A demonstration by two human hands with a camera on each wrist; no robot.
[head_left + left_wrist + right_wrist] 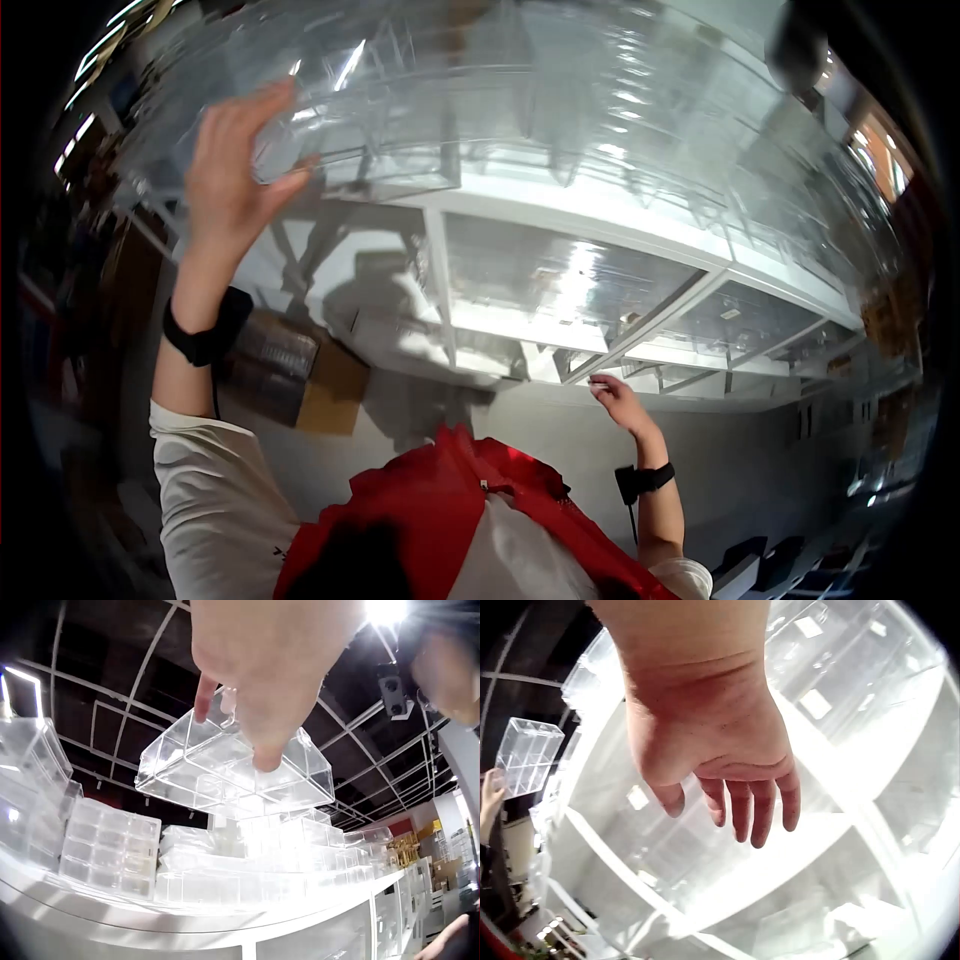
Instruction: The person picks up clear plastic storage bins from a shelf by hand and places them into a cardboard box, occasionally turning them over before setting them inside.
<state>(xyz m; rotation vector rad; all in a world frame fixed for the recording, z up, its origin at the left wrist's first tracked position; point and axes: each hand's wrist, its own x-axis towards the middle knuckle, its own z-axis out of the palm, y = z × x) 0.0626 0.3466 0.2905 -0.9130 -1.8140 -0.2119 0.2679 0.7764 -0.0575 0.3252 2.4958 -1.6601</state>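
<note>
A clear plastic box with inner dividers (225, 769) is held up in the air by my left hand (277, 675), thumb and fingers gripping its edge in the left wrist view. The head view has the left hand (228, 165) raised at the upper left, over the blurred clear box. In the right wrist view the same box (531, 757) shows small at the left. My right hand (712, 735) hangs with relaxed fingers, holding nothing, in front of the white-framed cabinet (739, 949); the head view shows that hand (622, 408) low beside the cabinet front.
Stacks of clear boxes (109, 847) stand along the white cabinet top (195, 919). Below, the cabinet has glazed fronts with a white frame (437, 270). A cardboard box (333, 390) is on the floor at the left.
</note>
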